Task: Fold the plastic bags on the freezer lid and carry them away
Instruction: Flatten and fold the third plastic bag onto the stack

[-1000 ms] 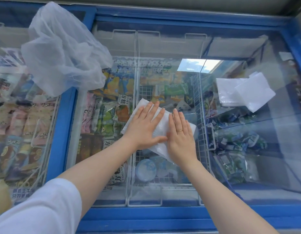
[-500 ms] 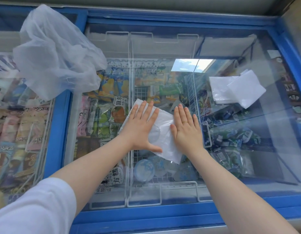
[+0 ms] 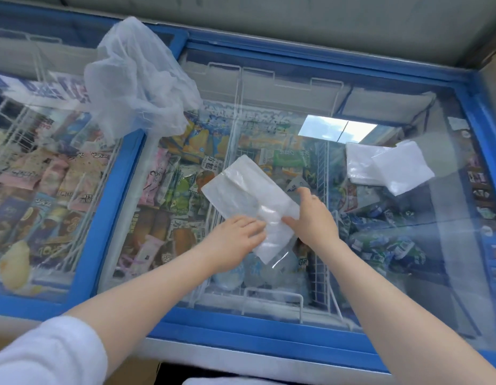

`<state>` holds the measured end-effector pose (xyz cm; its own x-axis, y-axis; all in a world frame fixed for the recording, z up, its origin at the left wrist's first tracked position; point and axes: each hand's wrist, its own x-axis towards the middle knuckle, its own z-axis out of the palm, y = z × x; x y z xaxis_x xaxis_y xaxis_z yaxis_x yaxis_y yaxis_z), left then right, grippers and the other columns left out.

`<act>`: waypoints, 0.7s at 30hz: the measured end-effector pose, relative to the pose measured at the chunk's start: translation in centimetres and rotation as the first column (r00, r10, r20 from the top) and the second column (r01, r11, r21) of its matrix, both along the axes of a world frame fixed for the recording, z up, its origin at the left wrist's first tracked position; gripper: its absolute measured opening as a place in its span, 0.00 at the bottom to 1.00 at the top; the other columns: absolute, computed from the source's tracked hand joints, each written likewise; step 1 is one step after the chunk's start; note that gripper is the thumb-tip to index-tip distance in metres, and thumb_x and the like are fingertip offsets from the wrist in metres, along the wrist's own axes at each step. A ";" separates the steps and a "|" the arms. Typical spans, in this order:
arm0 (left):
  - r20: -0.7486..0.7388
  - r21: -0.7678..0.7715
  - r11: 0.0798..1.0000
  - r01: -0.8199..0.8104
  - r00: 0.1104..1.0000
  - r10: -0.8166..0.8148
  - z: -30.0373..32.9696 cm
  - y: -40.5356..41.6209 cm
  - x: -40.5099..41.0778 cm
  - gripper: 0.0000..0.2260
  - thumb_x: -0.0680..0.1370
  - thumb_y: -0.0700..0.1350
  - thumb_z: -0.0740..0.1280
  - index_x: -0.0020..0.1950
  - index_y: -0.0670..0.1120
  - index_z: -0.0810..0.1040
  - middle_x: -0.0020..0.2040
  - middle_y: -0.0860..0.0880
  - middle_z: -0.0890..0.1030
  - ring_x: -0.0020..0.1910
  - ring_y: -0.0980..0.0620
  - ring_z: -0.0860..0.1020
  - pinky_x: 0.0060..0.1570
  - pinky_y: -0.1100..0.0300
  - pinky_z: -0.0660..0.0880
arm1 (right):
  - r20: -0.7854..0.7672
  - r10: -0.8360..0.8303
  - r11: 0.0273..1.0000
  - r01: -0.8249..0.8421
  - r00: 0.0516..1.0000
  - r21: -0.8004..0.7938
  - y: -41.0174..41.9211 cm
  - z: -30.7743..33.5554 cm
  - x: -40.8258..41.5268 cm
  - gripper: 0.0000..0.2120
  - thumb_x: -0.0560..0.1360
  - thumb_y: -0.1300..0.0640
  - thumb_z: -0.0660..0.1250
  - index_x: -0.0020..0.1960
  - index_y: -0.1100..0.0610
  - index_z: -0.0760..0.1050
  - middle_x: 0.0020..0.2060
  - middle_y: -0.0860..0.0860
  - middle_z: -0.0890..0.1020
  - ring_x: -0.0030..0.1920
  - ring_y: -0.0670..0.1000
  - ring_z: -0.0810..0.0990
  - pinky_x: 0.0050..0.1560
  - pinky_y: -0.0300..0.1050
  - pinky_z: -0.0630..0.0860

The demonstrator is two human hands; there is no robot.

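Note:
A flattened, folded clear plastic bag (image 3: 249,195) lies on the glass freezer lid (image 3: 380,245) near its middle. My left hand (image 3: 235,240) rests on the bag's near left edge, fingers bent over it. My right hand (image 3: 310,215) grips the bag's right edge, thumb on top. A stack of folded white bags (image 3: 385,165) sits on the glass at the right. A crumpled, unfolded clear bag (image 3: 138,84) lies heaped on the blue frame at the upper left.
The freezer has blue frames (image 3: 116,195) between two glass lids, with ice-cream packets and wire baskets beneath. A grey wall runs behind. The front blue edge (image 3: 269,340) is close to my body.
Both hands lay flat, pressing the bag smooth. Now they have slid to its near edges and curl around it, and the bag's near corner has come up off the glass.

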<state>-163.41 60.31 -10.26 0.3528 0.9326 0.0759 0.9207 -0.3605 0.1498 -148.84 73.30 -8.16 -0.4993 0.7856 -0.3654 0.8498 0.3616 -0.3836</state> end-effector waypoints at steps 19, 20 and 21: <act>0.601 -0.558 0.755 -0.345 0.458 0.654 -0.5 -3.3 1.5 0.16 0.80 0.38 0.60 0.66 0.50 0.74 0.62 0.52 0.77 0.63 0.50 0.74 0.62 0.50 0.70 | -0.316 0.304 0.904 -0.377 0.899 -0.203 0.9 1.9 5.5 0.18 0.71 0.64 0.67 0.58 0.48 0.76 0.53 0.48 0.73 0.53 0.49 0.69 0.54 0.43 0.64; 0.586 -0.588 0.751 -0.301 0.481 0.652 0.0 -3.3 1.3 0.16 0.80 0.39 0.59 0.65 0.51 0.74 0.61 0.53 0.78 0.62 0.52 0.75 0.62 0.52 0.71 | -0.286 0.398 0.897 -0.435 0.872 -0.075 1.0 1.6 5.5 0.20 0.71 0.61 0.70 0.61 0.48 0.75 0.61 0.49 0.70 0.61 0.51 0.66 0.60 0.45 0.62; 0.574 -0.613 0.747 -0.259 0.503 0.646 0.3 -3.2 1.2 0.16 0.80 0.39 0.59 0.65 0.52 0.74 0.62 0.54 0.77 0.62 0.54 0.74 0.62 0.53 0.71 | -0.272 0.482 0.867 -0.498 0.833 0.011 1.1 1.2 5.2 0.23 0.71 0.60 0.71 0.63 0.47 0.74 0.68 0.50 0.66 0.68 0.53 0.61 0.65 0.49 0.60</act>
<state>-162.25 57.09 -9.99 -0.1266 0.9363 -0.3277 0.4327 0.3494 0.8311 -143.63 74.35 -6.93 -0.8952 0.3947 -0.2069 0.4353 0.6748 -0.5960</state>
